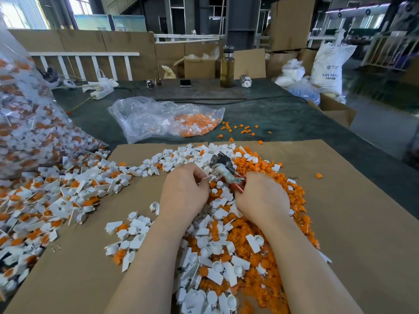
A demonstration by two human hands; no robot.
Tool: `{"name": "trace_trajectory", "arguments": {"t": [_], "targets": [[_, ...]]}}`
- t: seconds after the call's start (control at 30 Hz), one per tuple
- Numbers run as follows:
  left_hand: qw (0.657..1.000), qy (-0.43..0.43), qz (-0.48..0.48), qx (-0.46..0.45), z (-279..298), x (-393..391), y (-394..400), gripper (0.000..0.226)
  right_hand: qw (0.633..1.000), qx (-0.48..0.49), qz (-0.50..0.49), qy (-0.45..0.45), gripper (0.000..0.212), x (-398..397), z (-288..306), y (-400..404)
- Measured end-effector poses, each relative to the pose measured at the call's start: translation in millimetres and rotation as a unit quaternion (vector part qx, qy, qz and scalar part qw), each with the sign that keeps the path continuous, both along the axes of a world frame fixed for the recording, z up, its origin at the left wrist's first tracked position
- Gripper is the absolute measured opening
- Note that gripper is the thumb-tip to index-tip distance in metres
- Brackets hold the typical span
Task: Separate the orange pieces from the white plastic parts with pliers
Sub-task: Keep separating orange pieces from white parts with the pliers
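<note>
Mixed white plastic parts and orange pieces heaped on cardboard sheet on counter, left hand pinching a white part, right hand gripping red-handled pliers, clear bag of orange pieces beyond.

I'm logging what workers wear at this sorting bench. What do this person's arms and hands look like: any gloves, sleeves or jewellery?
Both forearms are bare as far as the picture shows; no sleeve reaches into view. The left hand and the right hand wear no gloves. No watch, bracelet or ring is visible on either wrist or on the fingers that show.
</note>
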State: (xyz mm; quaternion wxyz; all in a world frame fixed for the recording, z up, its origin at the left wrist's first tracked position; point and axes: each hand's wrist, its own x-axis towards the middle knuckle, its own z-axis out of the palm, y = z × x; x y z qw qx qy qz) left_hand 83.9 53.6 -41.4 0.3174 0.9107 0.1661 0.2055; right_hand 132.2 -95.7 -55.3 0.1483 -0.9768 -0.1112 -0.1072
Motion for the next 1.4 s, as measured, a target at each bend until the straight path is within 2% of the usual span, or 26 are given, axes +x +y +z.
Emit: {"name": "trace_trajectory", "arguments": {"t": [0.2,0.3,0.37,0.47,0.6,0.8,0.97,1.27,1.4], "targets": [[0.992,-0.039,0.018,-0.115,2.8,-1.6,-0.4,0.003,0.994,0.112,-0.001,0.015,0.016,4.7,3.4,-1.5],[0.985,-0.038,0.003,-0.168,4.8,-3.8,-1.4,0.02,0.985,0.169,0.017,0.026,0.014,3.8,4.0,-1.2],[0.977,-0.04,-0.006,-0.212,6.5,-4.9,-1.8,0.023,0.971,0.233,0.032,0.034,0.013,2.8,4.2,-0.3],[0.95,-0.054,0.001,-0.306,8.1,-4.8,-2.8,0.011,0.938,0.339,0.06,0.047,0.009,-0.2,8.0,2.5],[0.93,-0.07,0.005,-0.362,10.9,-6.1,-5.2,0.008,0.914,0.391,0.104,0.027,0.005,-6.2,13.1,6.1],[0.924,-0.072,-0.018,-0.374,12.9,-7.6,-9.5,0.01,0.915,0.382,0.129,0.01,0.019,-11.7,15.5,9.7],[0.929,-0.078,-0.029,-0.36,15.8,-9.2,-11.6,0.01,0.921,0.374,0.111,-0.019,0.026,-11.3,16.7,8.5],[0.967,-0.103,-0.04,-0.229,15.3,-9.6,-16.5,0.015,0.932,0.345,0.098,-0.045,0.03,-10.7,15.6,8.6],[0.971,-0.106,-0.051,-0.209,15.0,-9.3,-18.1,0.021,0.934,0.342,0.096,-0.05,0.03,-11.2,15.7,8.9]]}}
